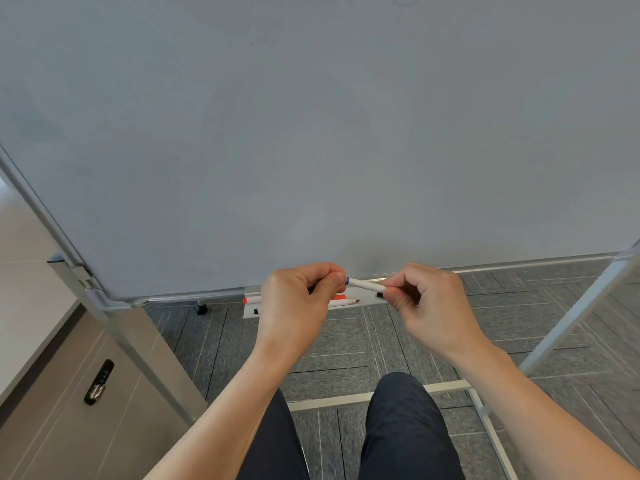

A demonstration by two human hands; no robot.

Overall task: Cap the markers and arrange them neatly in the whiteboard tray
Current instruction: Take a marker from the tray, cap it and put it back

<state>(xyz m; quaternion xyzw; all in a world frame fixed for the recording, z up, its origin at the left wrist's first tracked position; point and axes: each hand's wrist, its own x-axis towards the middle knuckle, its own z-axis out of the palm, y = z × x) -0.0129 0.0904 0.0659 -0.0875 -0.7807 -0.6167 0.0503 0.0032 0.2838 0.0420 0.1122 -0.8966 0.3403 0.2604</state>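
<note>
Whiteboard ahead; left hand, right hand pinch blue marker.

Whiteboard tray: narrow, white, fixed along the lower edge of the whiteboard, partly hidden behind both hands. On it: uncapped red marker, tip pointing right; loose red cap just behind that marker. At the left end, a red-ended marker and a black-ended marker, mostly hidden.

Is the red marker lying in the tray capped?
No, the red marker in the tray shows its bare red tip pointing right.
</note>
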